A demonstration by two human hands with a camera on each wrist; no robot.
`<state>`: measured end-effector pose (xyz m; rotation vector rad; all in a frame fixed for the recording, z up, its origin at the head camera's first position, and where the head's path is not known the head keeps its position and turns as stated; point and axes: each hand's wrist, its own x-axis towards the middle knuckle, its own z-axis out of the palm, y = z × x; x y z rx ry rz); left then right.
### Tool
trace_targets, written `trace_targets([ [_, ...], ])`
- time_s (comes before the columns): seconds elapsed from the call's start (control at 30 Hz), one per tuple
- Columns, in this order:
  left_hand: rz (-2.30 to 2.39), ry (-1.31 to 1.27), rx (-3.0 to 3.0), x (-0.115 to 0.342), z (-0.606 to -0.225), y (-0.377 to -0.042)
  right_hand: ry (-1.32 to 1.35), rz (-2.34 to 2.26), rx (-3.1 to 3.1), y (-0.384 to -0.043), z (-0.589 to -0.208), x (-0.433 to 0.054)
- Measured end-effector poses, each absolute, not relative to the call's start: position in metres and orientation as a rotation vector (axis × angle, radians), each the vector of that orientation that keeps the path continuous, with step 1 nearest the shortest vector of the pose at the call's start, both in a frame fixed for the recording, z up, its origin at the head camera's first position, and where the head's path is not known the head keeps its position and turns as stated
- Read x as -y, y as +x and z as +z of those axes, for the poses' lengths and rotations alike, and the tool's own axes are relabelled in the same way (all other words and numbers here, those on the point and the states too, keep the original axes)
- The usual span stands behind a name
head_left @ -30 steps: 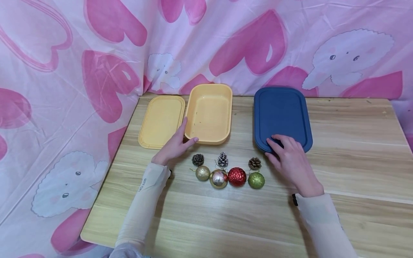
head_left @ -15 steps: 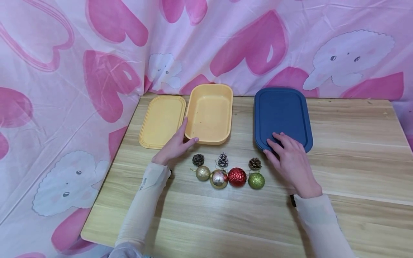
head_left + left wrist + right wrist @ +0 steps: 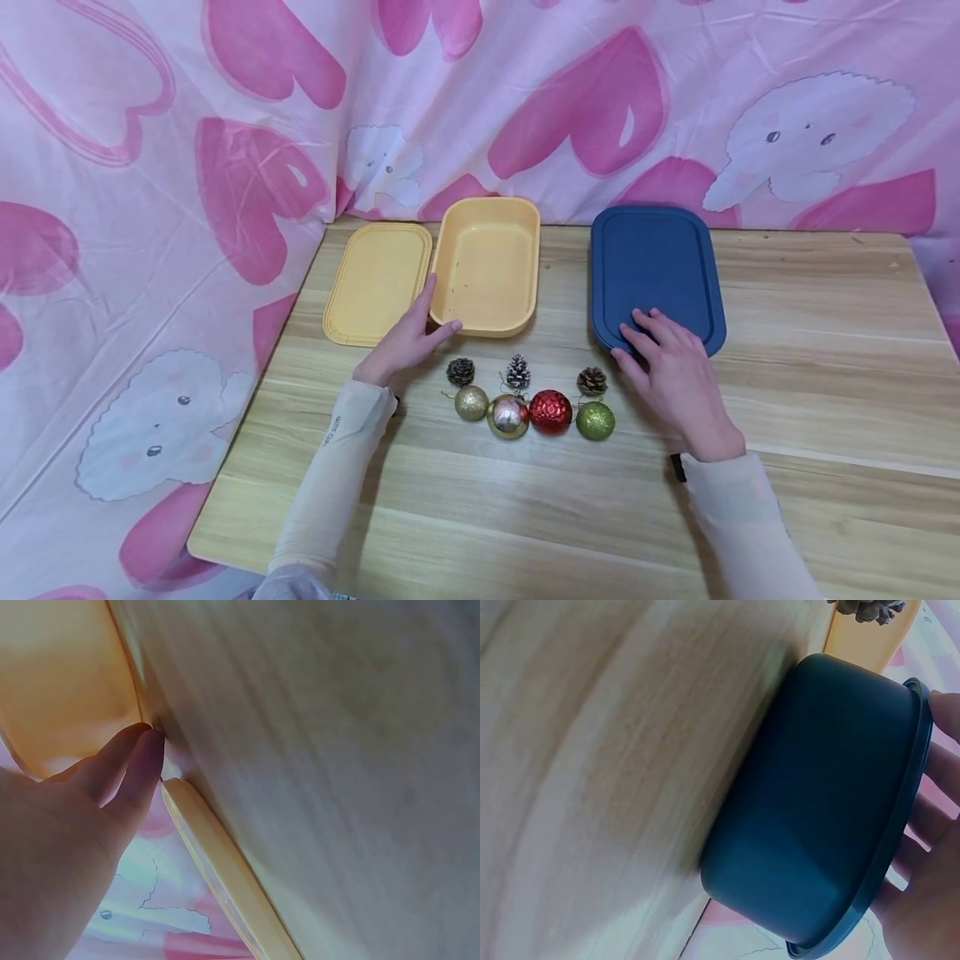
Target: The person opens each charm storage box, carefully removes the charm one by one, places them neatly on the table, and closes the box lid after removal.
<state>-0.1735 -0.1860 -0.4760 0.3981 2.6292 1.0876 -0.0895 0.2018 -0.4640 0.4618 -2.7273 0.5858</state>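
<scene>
In the head view, my left hand (image 3: pixel 401 340) touches the near left corner of an uncovered yellow food container (image 3: pixel 491 275), its fingers along the side and its thumb at the front. The left wrist view shows these straight fingers against the container wall (image 3: pixel 67 682). My right hand (image 3: pixel 678 383) rests on the near end of the blue lid (image 3: pixel 656 258), fingers spread and relaxed. Under that lid stands a deep blue container (image 3: pixel 810 795), seen from its near side in the right wrist view. What it holds is hidden.
Left of the yellow container lies its yellow lid (image 3: pixel 378 283). Between my hands stand several Christmas balls, among them a red one (image 3: pixel 551 412) and a green one (image 3: pixel 596 420), with pine cones (image 3: pixel 517 372) behind. A patterned pink curtain (image 3: pixel 570 100) borders the wooden table (image 3: pixel 525 517).
My right hand's fingers have spread slightly on the blue lid, and its wrist has shifted a little left. My left hand and the objects stay in place.
</scene>
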Motion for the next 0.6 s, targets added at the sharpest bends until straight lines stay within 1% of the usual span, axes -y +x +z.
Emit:
trace_targets([
  [0.27, 1.169, 0.387, -2.684, 0.2, -0.47, -0.168, 0.437, 0.624, 2.722, -0.089, -0.465, -0.202],
  [0.37, 1.117, 0.308, -2.844, 0.21, -0.468, -0.163, 0.429, 0.634, 2.724, -0.089, -0.465, -0.203],
  [0.47, 1.125, 0.124, -3.025, 0.221, -0.47, -0.156, 0.427, 0.64, 2.723, -0.089, -0.466, -0.203],
  [0.6, 1.159, -0.205, -3.146, 0.24, -0.472, -0.145, 0.435, 0.636, 2.725, -0.09, -0.465, -0.202],
])
